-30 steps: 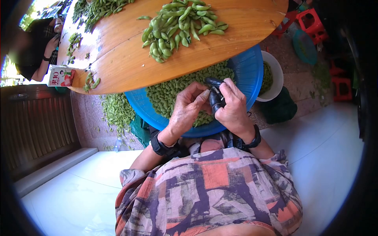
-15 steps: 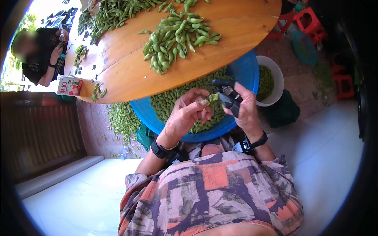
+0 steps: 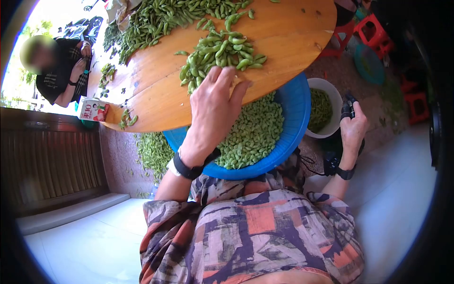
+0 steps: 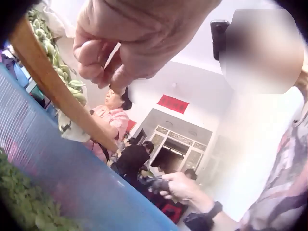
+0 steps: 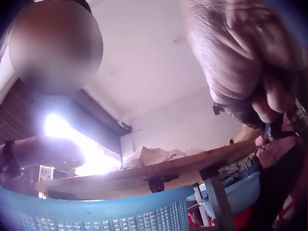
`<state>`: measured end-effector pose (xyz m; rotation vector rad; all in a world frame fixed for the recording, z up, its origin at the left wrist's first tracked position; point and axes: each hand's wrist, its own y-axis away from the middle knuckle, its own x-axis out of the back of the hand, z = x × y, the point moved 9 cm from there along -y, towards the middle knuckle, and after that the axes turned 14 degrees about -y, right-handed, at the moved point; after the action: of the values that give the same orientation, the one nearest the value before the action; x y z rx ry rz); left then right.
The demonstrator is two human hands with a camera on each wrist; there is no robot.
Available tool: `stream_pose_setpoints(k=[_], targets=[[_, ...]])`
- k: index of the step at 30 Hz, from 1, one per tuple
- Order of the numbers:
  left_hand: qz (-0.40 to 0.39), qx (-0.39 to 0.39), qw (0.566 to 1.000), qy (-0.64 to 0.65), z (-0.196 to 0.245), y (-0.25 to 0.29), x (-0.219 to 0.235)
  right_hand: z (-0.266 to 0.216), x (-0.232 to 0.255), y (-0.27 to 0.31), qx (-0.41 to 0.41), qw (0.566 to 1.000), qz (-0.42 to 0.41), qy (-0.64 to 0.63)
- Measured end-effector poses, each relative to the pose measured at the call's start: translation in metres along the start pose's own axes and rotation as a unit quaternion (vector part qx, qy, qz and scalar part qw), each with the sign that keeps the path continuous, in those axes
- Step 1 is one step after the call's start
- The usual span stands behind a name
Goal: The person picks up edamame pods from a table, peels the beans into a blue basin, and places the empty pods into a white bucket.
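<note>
Reaching with the left hand [image 3: 215, 102], fingers spread and holding nothing, onto the pods [image 3: 222, 49] on the table [image 3: 156, 90], right hand [image 3: 353, 125] maybe curled round a dark tool above the bowl [image 3: 323, 85]; next, pinching one pod.

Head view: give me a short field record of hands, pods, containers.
left hand: reaching onto heap of green soybean pods, fingers spread
right hand: out to the side over round white bowl; black finger covers on
round wooden table: carries the pods
blue plastic basin: filled with green pods, partly under table edge
</note>
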<state>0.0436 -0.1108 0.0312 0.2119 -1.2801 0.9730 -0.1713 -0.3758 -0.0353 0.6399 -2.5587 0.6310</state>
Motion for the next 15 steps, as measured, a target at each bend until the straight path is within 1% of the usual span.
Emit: stream_pose_setpoints(k=[1, 2, 4, 6, 7, 8, 9, 10, 11, 12, 13, 14, 15], targets=[[0.036, 0.006, 0.997, -0.065, 0.000, -0.009, 0.003, 0.001, -0.001, 0.001, 0.001, 1.000, 0.002, 0.000], [0.038, 0.003, 0.997, -0.064, -0.002, -0.014, -0.001, 0.001, -0.005, 0.002, 0.007, 1.000, -0.006, 0.000], [0.008, 0.026, 0.985, -0.170, -0.010, -0.021, -0.017, -0.002, -0.007, 0.003, 0.012, 1.000, -0.013, 0.000], [0.007, 0.037, 0.985, -0.171, -0.018, -0.023, -0.018, -0.003, -0.014, 0.007, -0.025, 0.999, -0.032, -0.036], [0.008, 0.037, 0.989, -0.146, -0.023, -0.022, -0.017, -0.014, -0.017, 0.009, 0.001, 0.998, -0.025, -0.050], [0.011, 0.038, 0.992, -0.120, -0.028, -0.022, -0.015, -0.020, -0.021, 0.012, 0.001, 0.998, -0.023, -0.051], [0.049, 0.020, 0.995, -0.081, -0.028, -0.020, -0.007, -0.030, -0.030, 0.015, 0.011, 0.995, -0.052, -0.089], [0.050, 0.018, 0.995, -0.080, -0.030, -0.018, -0.006, -0.040, -0.039, 0.019, 0.021, 0.988, -0.081, -0.127], [0.076, 0.042, 0.996, -0.028, -0.036, -0.016, -0.001, -0.047, -0.051, 0.023, -0.003, 0.976, -0.116, -0.183], [0.100, 0.066, 0.993, 0.024, -0.041, -0.012, 0.003, -0.057, -0.065, 0.030, 0.008, 0.959, -0.142, -0.244], [0.072, 0.116, 0.980, 0.144, -0.046, -0.007, -0.002, -0.062, -0.080, 0.037, 0.022, 0.943, -0.183, -0.275], [0.069, 0.116, 0.980, 0.146, -0.043, 0.000, -0.001, -0.069, -0.092, 0.043, 0.036, 0.924, -0.225, -0.306], [0.026, 0.135, 0.961, 0.241, -0.042, 0.010, -0.009, -0.072, -0.107, 0.050, -0.007, 0.893, -0.284, -0.349]])
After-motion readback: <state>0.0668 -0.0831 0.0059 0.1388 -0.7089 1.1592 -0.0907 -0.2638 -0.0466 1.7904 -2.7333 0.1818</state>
